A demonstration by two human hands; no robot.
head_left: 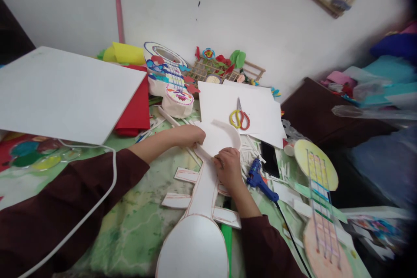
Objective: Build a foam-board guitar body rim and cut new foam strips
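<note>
A white guitar-shaped cutout with side tabs lies in front of me, its wide round end nearest. A white foam strip stands curved along the edge of its far round end. My left hand is closed on the strip's left part, fingers partly hidden. Lower and to the right, my right hand pinches the strip where the round end meets the neck. A blue hot glue gun rests just right of my right hand. Beyond it lies a dark phone.
Scissors lie on white sheets at the back. A decorated paper guitar stands behind my left hand. A large white board is at left, crossed by a white cable. A yellow-and-peach stringed cutout lies at right.
</note>
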